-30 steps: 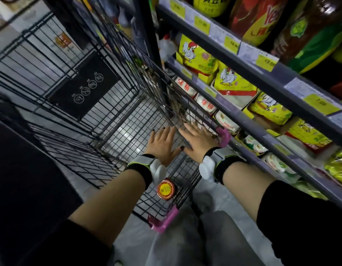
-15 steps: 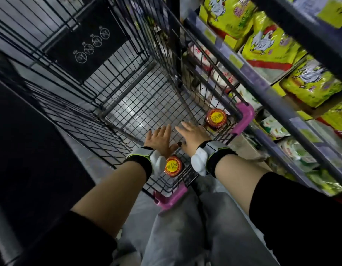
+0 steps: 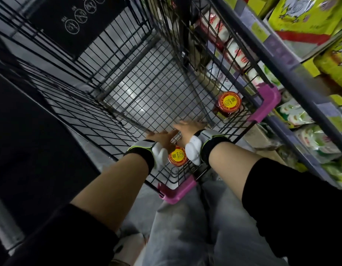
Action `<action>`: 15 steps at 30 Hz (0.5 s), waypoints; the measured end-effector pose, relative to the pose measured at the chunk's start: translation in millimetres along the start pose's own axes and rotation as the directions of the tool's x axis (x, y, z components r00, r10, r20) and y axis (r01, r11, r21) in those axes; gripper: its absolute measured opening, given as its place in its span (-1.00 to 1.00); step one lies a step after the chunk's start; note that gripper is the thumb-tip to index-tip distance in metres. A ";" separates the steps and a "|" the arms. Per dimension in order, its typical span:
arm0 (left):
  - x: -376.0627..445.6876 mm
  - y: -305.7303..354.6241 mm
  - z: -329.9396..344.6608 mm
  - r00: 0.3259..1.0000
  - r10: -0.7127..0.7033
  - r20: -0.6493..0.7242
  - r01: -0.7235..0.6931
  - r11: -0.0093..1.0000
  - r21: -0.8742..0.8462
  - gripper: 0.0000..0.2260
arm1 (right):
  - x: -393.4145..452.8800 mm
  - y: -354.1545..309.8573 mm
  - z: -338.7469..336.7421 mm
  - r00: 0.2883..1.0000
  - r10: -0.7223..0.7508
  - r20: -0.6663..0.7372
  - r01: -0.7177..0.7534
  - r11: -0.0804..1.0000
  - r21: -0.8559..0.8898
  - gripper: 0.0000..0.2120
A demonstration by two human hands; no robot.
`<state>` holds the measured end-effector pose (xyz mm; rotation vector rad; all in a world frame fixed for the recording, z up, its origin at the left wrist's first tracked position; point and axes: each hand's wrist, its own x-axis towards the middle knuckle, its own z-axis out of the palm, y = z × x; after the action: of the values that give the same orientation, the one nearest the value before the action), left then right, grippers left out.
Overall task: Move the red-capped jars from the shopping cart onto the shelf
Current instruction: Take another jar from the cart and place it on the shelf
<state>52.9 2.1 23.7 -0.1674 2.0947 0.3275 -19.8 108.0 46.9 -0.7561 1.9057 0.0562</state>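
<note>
Both hands have reached lower into the shopping cart (image 3: pixel 128 104) than half a second ago, and the view has tipped further down, so the far jar now shows its glass side as well as its cap. Inside the wire basket, the left hand (image 3: pixel 162 139) and the right hand (image 3: pixel 189 129) lie side by side with fingers stretched forward and flat; neither grip grasps anything, both are released. Each wrist carries a black band with a white block on it. One red-capped jar (image 3: pixel 177 156) stands on the cart floor at the near end, seen between the two wrists and partly hidden by them; only its red and yellow cap shows. A second red-capped jar (image 3: pixel 228 105) stands upright in the near right corner of the basket, just beside the pink corner bumper (image 3: pixel 266 104) and apart from the right hand. To the right of the cart runs the shelf (image 3: pixel 293 87), stocked with yellow-green packets (image 3: pixel 304 18) above and white-and-green bags (image 3: pixel 293 114) below. Grey trousers show at the bottom.
</note>
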 end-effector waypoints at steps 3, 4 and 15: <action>6.9 3.4 1.1 0.995 0.071 0.071 -0.069 0.997 -0.038 -0.36 | 17.6 1.7 11.3 0.998 0.032 0.055 -0.035 0.998 0.050 -0.47; 8.4 5.6 2.1 0.991 0.100 0.083 -0.097 0.994 -0.042 -0.38 | 24.1 3.9 16.5 0.994 0.037 0.102 -0.045 0.996 0.078 -0.47; 15.8 9.4 22.3 0.976 0.122 0.178 -0.114 0.992 -0.055 -0.44 | 27.1 13.8 30.7 0.992 0.096 0.085 -0.107 0.984 0.142 -0.61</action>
<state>60.6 18.0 0.8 -0.0376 1.9217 0.4443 -9.3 117.2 6.0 -0.5501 1.8504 0.0088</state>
